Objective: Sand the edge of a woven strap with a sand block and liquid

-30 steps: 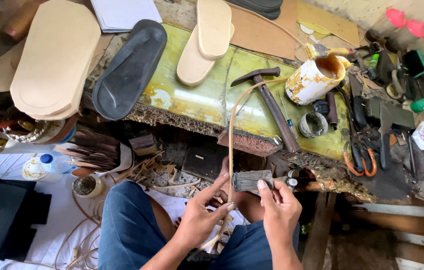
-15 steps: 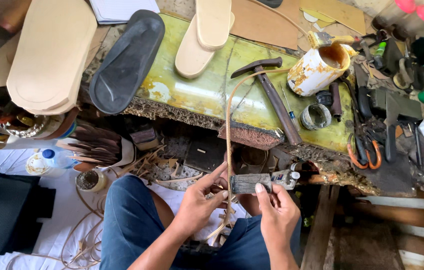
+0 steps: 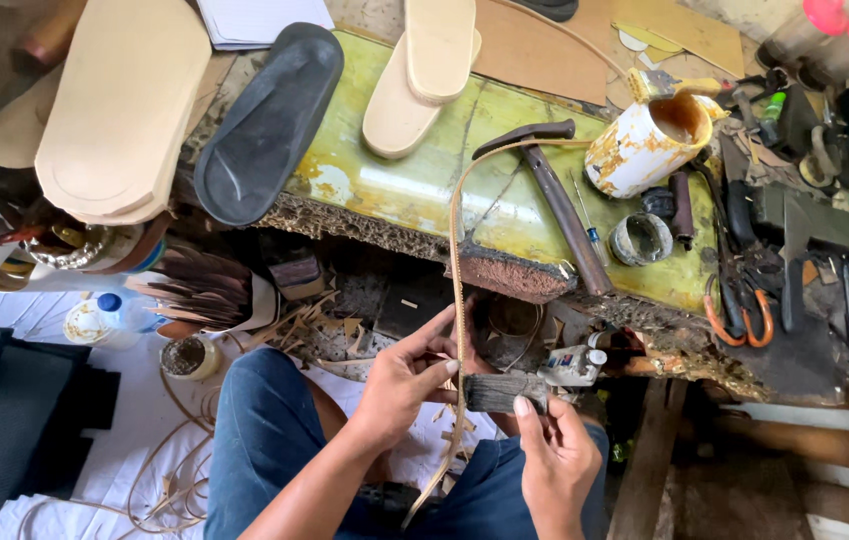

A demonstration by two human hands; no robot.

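Pinching one long tan strip over my lap with my left grip, I'm clamping one dark block in my right grip. One hammer and two tan soles are sitting on the worktop.

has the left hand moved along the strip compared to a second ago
Cannot tell: the left hand pinches the tan strip below the hammer much as before; the camera shifted, so any small slide is unclear.

hammer, black sole, glue-stained cup
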